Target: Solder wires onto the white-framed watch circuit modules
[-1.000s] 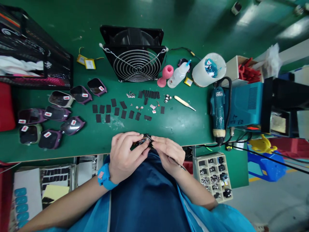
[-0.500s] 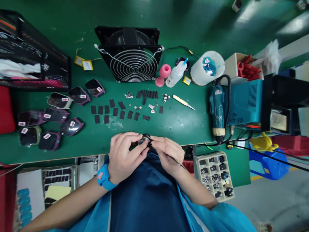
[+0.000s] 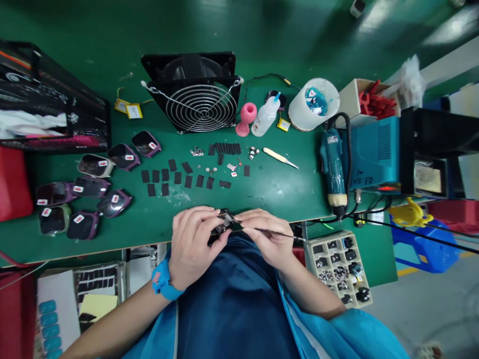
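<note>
1. The left hand [image 3: 192, 244] is curled, and its thumb and fingers pinch a small dark part [image 3: 224, 223] at the near edge of the green table [image 3: 284, 189].
2. The right hand [image 3: 267, 239] is also closed. It holds a thin metal tool [image 3: 279, 233], whose long end sticks out to the right of this hand.
3. The small dark part is between the two hands, just in front of the person's body, and the fingertips of both hands meet on it. What exactly the tool tip touches, I cannot tell.
4. On the left wrist there is a blue wristband [image 3: 162, 281].
5. Beyond the hands, a group of black pads [image 3: 179, 177] lies on the table, and further beyond stands a black fan [image 3: 194, 94].
6. Far to the left of the left hand lie several watch cases [image 3: 93, 194].
7. To the right of the right hand is a tray with compartments [image 3: 339, 269], and beyond it a blue electric screwdriver [image 3: 332, 164].
</note>
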The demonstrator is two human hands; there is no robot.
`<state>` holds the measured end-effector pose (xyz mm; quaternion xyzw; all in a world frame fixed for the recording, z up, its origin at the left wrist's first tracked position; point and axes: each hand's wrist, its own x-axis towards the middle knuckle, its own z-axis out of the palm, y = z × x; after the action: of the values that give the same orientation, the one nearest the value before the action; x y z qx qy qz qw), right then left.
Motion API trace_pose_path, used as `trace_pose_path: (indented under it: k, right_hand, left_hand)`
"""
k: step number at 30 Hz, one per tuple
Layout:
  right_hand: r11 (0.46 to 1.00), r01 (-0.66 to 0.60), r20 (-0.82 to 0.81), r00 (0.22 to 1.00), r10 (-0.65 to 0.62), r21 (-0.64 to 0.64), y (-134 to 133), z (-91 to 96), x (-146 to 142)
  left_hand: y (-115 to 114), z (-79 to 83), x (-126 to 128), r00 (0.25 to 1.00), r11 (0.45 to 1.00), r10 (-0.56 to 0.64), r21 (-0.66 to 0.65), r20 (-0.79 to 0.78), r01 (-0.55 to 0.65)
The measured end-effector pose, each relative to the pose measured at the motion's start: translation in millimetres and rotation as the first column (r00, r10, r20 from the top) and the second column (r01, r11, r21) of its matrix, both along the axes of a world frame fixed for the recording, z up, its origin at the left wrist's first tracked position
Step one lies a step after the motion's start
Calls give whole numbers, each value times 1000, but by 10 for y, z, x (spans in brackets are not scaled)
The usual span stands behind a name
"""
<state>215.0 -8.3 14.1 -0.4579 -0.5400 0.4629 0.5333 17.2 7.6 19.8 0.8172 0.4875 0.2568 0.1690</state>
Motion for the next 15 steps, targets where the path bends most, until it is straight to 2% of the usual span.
trace_pose_path:
  k: [4,8,15]
  right_hand:
    - [997,-12,-114,993,3,-72,1,62,52]
    - [999,-10,-99,995,5,-47,-27,109,63]
    - [991,-114,-88,990,108,-67,-114,171,-9]
  left_hand:
    - [-12,22,-24,1000,998,2,-70,12,-1]
    - [4,113,-48,999,997,-2,-71,42,5]
    - [19,340,-104,977,984,-154,-70,147,166]
